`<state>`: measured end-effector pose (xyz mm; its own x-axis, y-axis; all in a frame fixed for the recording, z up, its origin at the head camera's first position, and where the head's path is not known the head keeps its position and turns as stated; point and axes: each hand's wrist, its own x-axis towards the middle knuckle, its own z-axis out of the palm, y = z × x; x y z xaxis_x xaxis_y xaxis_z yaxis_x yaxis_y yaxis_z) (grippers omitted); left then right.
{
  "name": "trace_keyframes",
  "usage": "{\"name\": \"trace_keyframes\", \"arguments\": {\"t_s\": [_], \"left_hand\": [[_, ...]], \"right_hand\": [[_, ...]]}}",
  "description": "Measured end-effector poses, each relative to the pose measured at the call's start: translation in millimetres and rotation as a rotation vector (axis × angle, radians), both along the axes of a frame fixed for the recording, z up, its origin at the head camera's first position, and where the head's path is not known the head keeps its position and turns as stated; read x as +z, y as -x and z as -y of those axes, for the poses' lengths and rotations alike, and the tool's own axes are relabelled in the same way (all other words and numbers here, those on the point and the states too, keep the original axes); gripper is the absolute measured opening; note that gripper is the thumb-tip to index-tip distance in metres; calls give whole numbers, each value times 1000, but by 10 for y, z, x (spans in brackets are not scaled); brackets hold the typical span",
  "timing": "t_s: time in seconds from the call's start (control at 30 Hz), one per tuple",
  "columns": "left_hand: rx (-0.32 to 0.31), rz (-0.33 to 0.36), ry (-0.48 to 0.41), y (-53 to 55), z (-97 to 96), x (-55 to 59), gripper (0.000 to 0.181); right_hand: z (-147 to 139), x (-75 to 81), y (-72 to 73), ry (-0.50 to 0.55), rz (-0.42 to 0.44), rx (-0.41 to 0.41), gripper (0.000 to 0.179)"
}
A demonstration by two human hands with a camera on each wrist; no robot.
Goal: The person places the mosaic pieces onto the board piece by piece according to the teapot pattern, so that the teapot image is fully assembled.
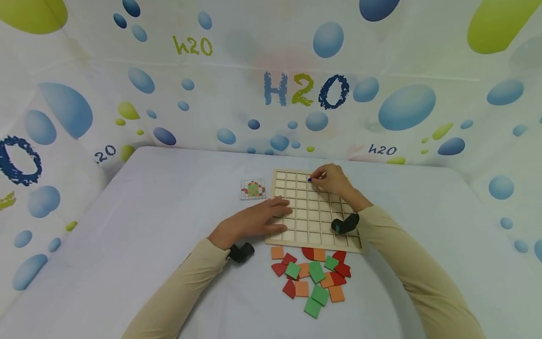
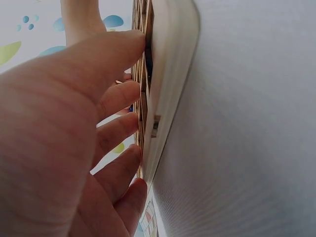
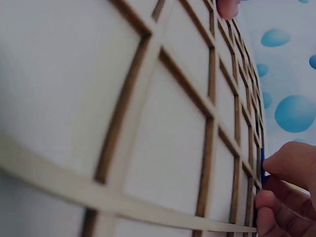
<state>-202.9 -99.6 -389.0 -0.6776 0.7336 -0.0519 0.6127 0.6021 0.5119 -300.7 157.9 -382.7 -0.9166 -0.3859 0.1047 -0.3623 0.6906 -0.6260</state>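
Note:
A light wooden board (image 1: 313, 225) with a raised square grid lies flat on the table. My left hand (image 1: 256, 220) rests along its left side, fingers extended over the cells; the left wrist view has the fingertips right at the grid and frame. Near the far edge, my right hand (image 1: 332, 181) pinches a small blue piece (image 1: 310, 179) between thumb and finger. In the right wrist view a sliver of that blue piece (image 3: 263, 163) shows close against the grid, the rest hidden by the fingers. The right hand covers the board's far right corner.
A small pattern card (image 1: 253, 189) with a coloured teapot-like figure lies left of the board. Several loose tiles, among them a green square (image 1: 312, 307), an orange square (image 1: 336, 294) and a red rounded piece (image 1: 278, 269), are scattered before its near edge. A printed curtain (image 1: 237, 94) hangs behind.

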Motion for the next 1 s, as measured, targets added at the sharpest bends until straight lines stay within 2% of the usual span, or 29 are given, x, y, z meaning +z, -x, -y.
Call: {"name": "trace_keyframes", "arguments": {"t_s": [0.2,0.47,0.8,1.0], "left_hand": [[14,7,1,-1,7,9,52],[1,9,0,-15,1,15,52],[-5,-8,-9,-6,-8,21,51],[-5,-13,-10,-17,-2,16,51]], "right_hand": [[0,-5,8,-17,-22,22,16],[4,-41,-18,9,2,-29,15],[-25,-42,-49,20,-16,13,12],[-49,-21,-112,26,-9,66,13]]}}
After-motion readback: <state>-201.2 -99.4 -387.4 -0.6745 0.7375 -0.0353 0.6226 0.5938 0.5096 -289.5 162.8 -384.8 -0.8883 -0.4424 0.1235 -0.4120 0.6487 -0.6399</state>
